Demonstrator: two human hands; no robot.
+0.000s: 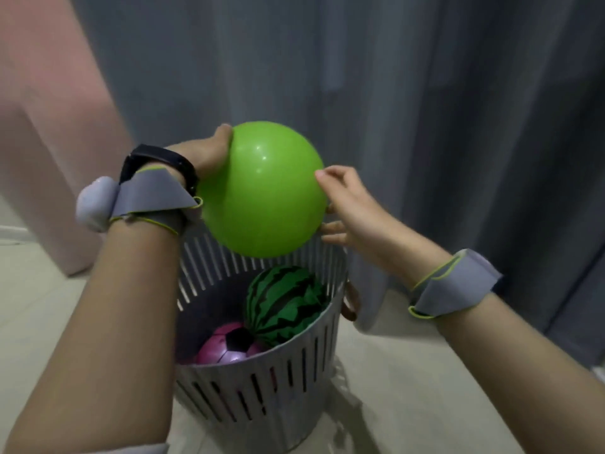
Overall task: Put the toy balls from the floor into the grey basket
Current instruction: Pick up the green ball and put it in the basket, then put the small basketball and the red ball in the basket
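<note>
Nearest to the camera are your two bare forearms, each with a grey strap edged in yellow-green at the wrist. The left strap (154,194) carries a pale rounded device (95,204), and a black band (160,163) sits just above it. The right strap (455,283) is plain.

Your left hand (203,155) lies flat against the left side of the green ball (262,188), the thumb on top; the other fingers are hidden behind the ball, so you cannot tell how they are spread. Your right hand (347,204) touches the right side of the ball with loosely curled, slightly spread fingers, the tips on the surface. The ball is held between both hands, in the air directly above the open mouth of the grey basket (262,388).

The basket has slotted walls and a brown handle (350,301) on its right side. Inside it lie a watermelon-patterned ball (281,306) and, lower and to the left, touching it, a pink ball (229,345) with black patches.

The basket stands on a pale, smooth floor (409,388). Behind it hangs a grey curtain (393,93) in long folds that reach the floor. On the left stands a pink surface (39,126), blurred. No writing or brand can be read anywhere.
</note>
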